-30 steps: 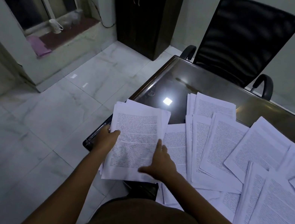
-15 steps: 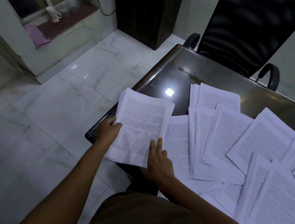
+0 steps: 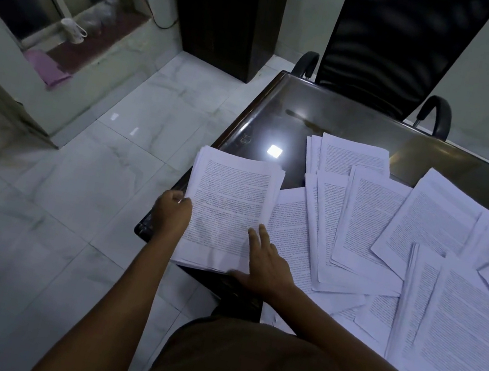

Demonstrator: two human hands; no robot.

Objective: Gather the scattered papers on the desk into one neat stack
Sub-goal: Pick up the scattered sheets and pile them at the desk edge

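A stack of printed papers [image 3: 230, 202] lies at the left end of the dark glossy desk [image 3: 281, 116], its near edge at the desk's front corner. My left hand [image 3: 171, 213] grips the stack's left edge with curled fingers. My right hand [image 3: 265, 264] lies flat with straight fingers against the stack's lower right corner, partly on a loose sheet. Several scattered printed sheets [image 3: 366, 226] overlap across the desk to the right, out to the frame's right edge.
A black office chair [image 3: 392, 41] stands behind the desk. A dark wooden cabinet [image 3: 228, 9] is against the back wall. White marble floor [image 3: 73, 187] lies left of the desk. A window sill holds a white cup [image 3: 72, 30] and a pink cloth [image 3: 47, 70].
The stack has slid further onto the desk and its sheets are squared more evenly. Both hands stay at its left edge and lower right corner.
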